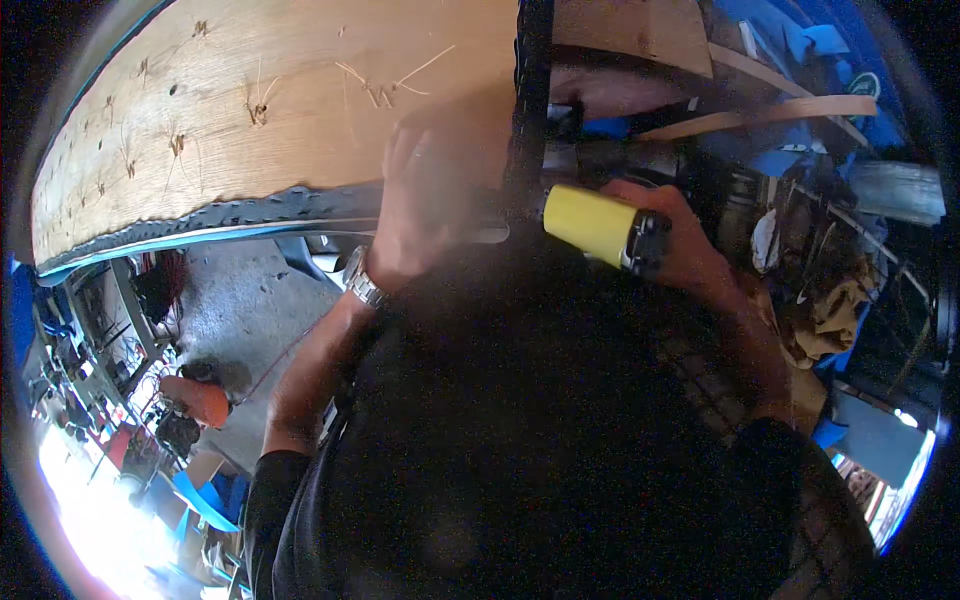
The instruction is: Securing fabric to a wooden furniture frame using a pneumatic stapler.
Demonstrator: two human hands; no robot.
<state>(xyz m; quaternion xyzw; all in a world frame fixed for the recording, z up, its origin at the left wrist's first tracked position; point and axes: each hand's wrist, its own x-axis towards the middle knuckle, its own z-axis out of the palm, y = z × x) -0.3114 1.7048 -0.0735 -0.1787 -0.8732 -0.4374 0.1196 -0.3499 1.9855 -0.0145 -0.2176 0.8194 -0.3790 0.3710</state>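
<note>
My left hand (415, 210), with a metal watch on the wrist, is at the lower edge of a pale plywood panel (280, 140) in the upper left; a hazy blur hides how its fingers are set. A dark stapled strip (300, 205) with a light blue border runs along that edge. My right hand (675, 225) is closed round a yellow and black tool (590, 220), whose front points left toward the corner where the strip meets a vertical black band (530, 100). What lies at the tool's tip is too dim to make out.
Wooden boards (630, 30) and a curved batten (760, 110) sit at upper right, above crumpled brown material (840, 310). An orange object (195, 400) rests on the grey concrete floor (240, 310) at lower left, among metal frames and blue pieces.
</note>
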